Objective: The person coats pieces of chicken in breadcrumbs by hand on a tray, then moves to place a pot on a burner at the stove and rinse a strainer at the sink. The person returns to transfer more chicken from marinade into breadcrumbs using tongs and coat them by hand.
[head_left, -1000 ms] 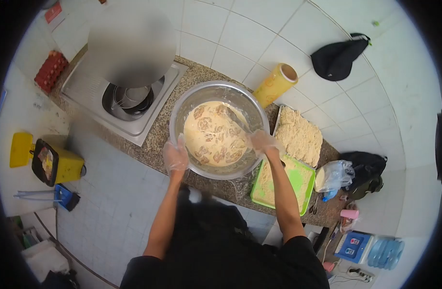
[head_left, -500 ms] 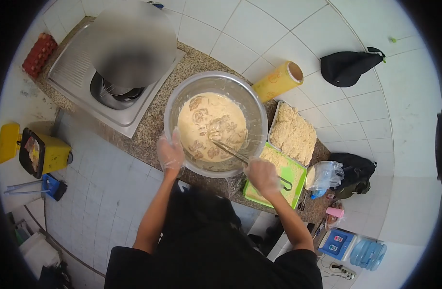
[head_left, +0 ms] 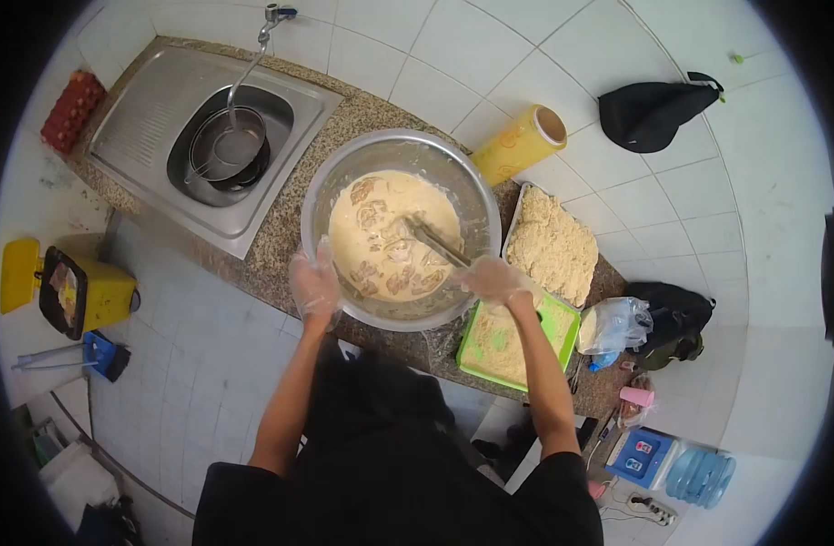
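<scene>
Plastic-gloved, clasping tongs [head_left: 438,246] in the closed right grip [head_left: 492,280], holding them in batter [head_left: 349,235] inside the bowl [head_left: 474,207], probably handling light, stiff yet slippery, likely needing hold high above that batter, while touching the bowl's left rim with the left grip [head_left: 316,287], unclear how tightly.

The person wears a black top [head_left: 399,496], solid in colour and filling six o'clock. Its short, wide sleeves, the left sleeve [head_left: 240,500] at seven o'clock and the right sleeve [head_left: 561,499] at five, are of the same black and end near the elbows. Below them the forearms [head_left: 285,400] are bare. The left hand [head_left: 316,284], toward nine o'clock, and the right hand [head_left: 492,279], toward three, wear thin, see-through plastic gloves, loose and wrinkled, with pale glints. Dark folds of cloth [head_left: 376,387] show in front; whether apron or trousers cannot be told.
</scene>
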A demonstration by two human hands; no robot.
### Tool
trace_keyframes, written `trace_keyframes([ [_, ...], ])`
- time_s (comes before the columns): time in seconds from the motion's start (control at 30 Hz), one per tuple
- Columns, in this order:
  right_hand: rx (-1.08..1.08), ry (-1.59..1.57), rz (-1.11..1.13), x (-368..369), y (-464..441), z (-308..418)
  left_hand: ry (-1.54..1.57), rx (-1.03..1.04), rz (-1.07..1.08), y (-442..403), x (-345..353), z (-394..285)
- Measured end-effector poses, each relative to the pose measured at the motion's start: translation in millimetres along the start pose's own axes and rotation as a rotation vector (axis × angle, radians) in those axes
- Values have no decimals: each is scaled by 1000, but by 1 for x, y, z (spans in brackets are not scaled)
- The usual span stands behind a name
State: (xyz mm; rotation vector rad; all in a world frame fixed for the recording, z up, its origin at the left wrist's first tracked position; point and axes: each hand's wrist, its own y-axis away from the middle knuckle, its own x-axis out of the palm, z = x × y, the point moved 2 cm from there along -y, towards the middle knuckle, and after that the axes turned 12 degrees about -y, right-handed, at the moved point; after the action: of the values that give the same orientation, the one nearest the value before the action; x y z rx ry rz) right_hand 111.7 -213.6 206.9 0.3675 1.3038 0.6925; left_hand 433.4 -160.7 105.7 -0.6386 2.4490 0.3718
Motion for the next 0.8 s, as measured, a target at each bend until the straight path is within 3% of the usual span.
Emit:
trace_keyframes([
  [0.07,-65,19,28,-3,3,-13,16,32,-26,1,-6,-7],
  [0.13,7,-48,-71,2,17,-25,30,25,-45,3,-7,-12],
  [0.33,71,43,-321,-12,96,28,-30,-37,-55,0,3,8],
  [0.53,84,-55,-454,45,91,14,39,9,-87,1,3,5],
  [0.8,26,-193,-510,62,93,3,-52,23,-124,5,4,7],
])
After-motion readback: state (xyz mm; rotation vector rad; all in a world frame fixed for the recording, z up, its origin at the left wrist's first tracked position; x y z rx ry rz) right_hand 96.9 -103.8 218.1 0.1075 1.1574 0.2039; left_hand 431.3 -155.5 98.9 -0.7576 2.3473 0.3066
